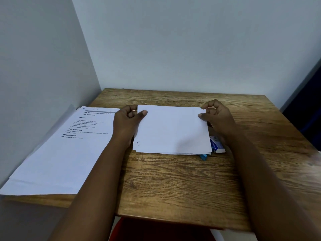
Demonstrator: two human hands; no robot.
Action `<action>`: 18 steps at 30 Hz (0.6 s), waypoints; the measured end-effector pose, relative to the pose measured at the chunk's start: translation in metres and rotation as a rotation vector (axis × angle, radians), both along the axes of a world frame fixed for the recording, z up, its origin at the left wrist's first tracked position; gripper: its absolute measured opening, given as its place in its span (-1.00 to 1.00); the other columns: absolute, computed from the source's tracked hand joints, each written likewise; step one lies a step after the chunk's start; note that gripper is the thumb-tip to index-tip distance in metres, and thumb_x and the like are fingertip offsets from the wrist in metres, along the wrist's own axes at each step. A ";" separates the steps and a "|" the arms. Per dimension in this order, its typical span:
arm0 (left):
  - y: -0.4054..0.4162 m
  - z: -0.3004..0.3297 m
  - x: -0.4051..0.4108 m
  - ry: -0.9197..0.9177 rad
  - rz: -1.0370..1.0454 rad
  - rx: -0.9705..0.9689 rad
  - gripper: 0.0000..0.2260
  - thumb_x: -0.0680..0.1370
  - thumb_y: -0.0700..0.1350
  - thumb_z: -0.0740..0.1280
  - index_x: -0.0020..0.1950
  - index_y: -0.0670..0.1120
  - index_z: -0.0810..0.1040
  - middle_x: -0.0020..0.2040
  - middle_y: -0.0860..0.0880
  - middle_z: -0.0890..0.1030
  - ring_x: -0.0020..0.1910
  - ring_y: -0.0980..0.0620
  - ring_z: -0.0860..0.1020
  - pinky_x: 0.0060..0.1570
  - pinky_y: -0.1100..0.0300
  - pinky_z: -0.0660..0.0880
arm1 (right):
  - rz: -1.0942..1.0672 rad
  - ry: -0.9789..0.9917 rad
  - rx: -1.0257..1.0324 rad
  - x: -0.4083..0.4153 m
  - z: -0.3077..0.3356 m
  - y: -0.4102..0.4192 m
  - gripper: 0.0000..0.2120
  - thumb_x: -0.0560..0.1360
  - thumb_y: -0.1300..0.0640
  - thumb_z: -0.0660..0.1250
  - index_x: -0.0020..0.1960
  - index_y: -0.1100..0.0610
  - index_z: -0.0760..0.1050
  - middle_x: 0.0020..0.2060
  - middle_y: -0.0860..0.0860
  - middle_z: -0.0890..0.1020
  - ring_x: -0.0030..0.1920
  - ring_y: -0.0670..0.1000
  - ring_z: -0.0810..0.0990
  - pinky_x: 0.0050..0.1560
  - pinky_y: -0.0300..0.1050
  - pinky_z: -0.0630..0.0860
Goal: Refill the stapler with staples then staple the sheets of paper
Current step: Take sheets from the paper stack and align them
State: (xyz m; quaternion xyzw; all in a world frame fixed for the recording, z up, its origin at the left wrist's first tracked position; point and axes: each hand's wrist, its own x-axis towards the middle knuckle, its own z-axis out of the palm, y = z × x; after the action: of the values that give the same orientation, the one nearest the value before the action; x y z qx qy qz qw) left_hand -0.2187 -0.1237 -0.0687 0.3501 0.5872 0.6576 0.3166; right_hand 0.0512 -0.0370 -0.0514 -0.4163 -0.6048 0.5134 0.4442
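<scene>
Both hands pinch the small stack of blank white paper sheets (171, 129) mid-table: left hand (127, 121) at 9 o'clock, right hand (217, 117) at 3. Light blue stapler (203, 156) peeks out at 5 o'clock.

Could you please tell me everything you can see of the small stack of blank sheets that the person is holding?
The small stack of sheets is plain white paper, blank but for a faint mark near its lower left corner. It is held roughly squared, lower edges slightly fanned, over the wooden table. The left hand pinches its upper left edge, the right hand its upper right. It hides most of a blue and white box.
</scene>
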 end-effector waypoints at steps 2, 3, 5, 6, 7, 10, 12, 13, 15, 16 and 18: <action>0.002 -0.001 0.000 0.004 0.021 0.018 -0.82 0.44 -0.16 0.55 -0.03 -0.01 0.62 -0.28 -0.09 0.44 -0.25 0.03 0.43 -0.14 0.14 0.49 | -0.004 -0.005 -0.001 -0.001 -0.001 -0.001 -0.80 0.48 0.37 0.39 -0.06 0.09 0.51 -0.37 -0.06 0.66 -0.31 -0.07 0.67 -0.34 -0.15 0.57; 0.003 -0.002 0.000 0.004 0.024 0.026 -0.82 0.45 -0.16 0.54 -0.02 -0.01 0.61 -0.25 -0.10 0.43 -0.23 0.01 0.42 -0.13 0.14 0.46 | -0.009 0.002 0.001 -0.001 -0.001 -0.002 -0.81 0.48 0.36 0.39 -0.06 0.09 0.51 -0.34 -0.02 0.67 -0.29 -0.04 0.67 -0.31 -0.11 0.57; 0.004 -0.002 0.000 0.002 0.029 0.037 -0.82 0.46 -0.15 0.54 -0.01 -0.02 0.61 -0.25 -0.11 0.42 -0.23 0.00 0.40 -0.13 0.13 0.44 | -0.019 0.023 0.016 -0.002 0.000 -0.004 -0.81 0.48 0.37 0.39 -0.05 0.10 0.52 -0.33 0.03 0.64 -0.27 0.00 0.65 -0.29 -0.07 0.56; 0.004 -0.003 0.000 0.000 0.031 0.038 -0.82 0.46 -0.16 0.54 0.00 -0.02 0.60 -0.26 -0.10 0.41 -0.23 0.00 0.39 -0.13 0.13 0.43 | -0.021 0.028 0.025 -0.003 0.000 -0.005 -0.81 0.49 0.37 0.38 -0.05 0.10 0.51 -0.34 0.03 0.62 -0.27 0.01 0.63 -0.28 -0.06 0.54; 0.005 -0.004 0.000 -0.003 0.031 0.040 -0.82 0.46 -0.16 0.53 0.01 -0.04 0.60 -0.27 -0.09 0.40 -0.23 0.01 0.39 -0.12 0.13 0.43 | -0.023 0.029 0.032 -0.003 0.001 -0.005 -0.81 0.49 0.37 0.38 -0.04 0.10 0.51 -0.34 0.05 0.60 -0.25 0.03 0.62 -0.26 -0.04 0.53; 0.006 -0.004 0.000 -0.025 0.016 0.056 -0.81 0.47 -0.22 0.52 0.04 -0.12 0.61 -0.35 0.03 0.37 -0.28 0.08 0.37 -0.12 0.20 0.44 | -0.022 0.021 0.040 -0.003 0.003 -0.006 -0.80 0.50 0.37 0.37 -0.04 0.08 0.52 -0.27 0.07 0.62 -0.18 0.06 0.64 -0.22 0.00 0.54; 0.005 -0.004 0.000 -0.021 0.009 0.069 -0.82 0.47 -0.25 0.51 0.03 -0.11 0.62 -0.38 0.12 0.47 -0.30 0.15 0.48 -0.13 0.27 0.50 | -0.024 0.009 0.046 -0.003 0.002 -0.006 -0.79 0.50 0.37 0.36 -0.04 0.07 0.52 -0.28 0.00 0.64 -0.18 0.03 0.65 -0.23 -0.03 0.56; 0.004 -0.003 0.001 -0.014 0.005 0.078 -0.82 0.47 -0.26 0.51 0.02 -0.07 0.63 -0.38 0.15 0.53 -0.30 0.18 0.54 -0.15 0.30 0.53 | -0.028 0.002 0.050 -0.003 0.002 -0.005 -0.78 0.50 0.37 0.36 -0.05 0.06 0.53 -0.30 -0.03 0.64 -0.19 0.00 0.65 -0.23 -0.05 0.56; 0.002 -0.002 0.003 -0.012 -0.013 0.103 -0.80 0.46 -0.28 0.51 0.00 -0.04 0.63 -0.31 0.13 0.61 -0.23 0.15 0.63 -0.15 0.29 0.57 | -0.035 -0.009 0.057 -0.004 0.002 -0.005 -0.77 0.51 0.38 0.35 -0.06 0.05 0.54 -0.36 -0.12 0.62 -0.24 -0.06 0.62 -0.27 -0.09 0.54; 0.001 -0.001 0.004 -0.019 -0.023 0.116 -0.79 0.46 -0.30 0.50 0.02 -0.05 0.63 -0.27 0.10 0.65 -0.18 0.11 0.66 -0.13 0.26 0.59 | -0.038 -0.010 0.059 -0.004 0.001 -0.004 -0.77 0.51 0.38 0.35 -0.07 0.05 0.54 -0.39 -0.15 0.61 -0.26 -0.07 0.61 -0.28 -0.11 0.53; 0.000 0.000 0.005 -0.039 -0.033 0.130 -0.75 0.46 -0.31 0.50 0.10 -0.11 0.62 -0.18 0.03 0.69 -0.09 0.02 0.69 -0.03 0.14 0.63 | -0.045 0.003 0.055 -0.003 0.000 -0.003 -0.76 0.51 0.39 0.34 -0.08 0.04 0.54 -0.36 -0.15 0.63 -0.23 -0.04 0.61 -0.27 -0.10 0.54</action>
State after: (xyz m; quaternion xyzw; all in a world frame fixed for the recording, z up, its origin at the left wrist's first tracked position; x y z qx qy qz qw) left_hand -0.2136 -0.1236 -0.0684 0.3664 0.5312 0.6957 0.3155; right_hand 0.0479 -0.0395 -0.0511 -0.4166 -0.6084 0.4872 0.4678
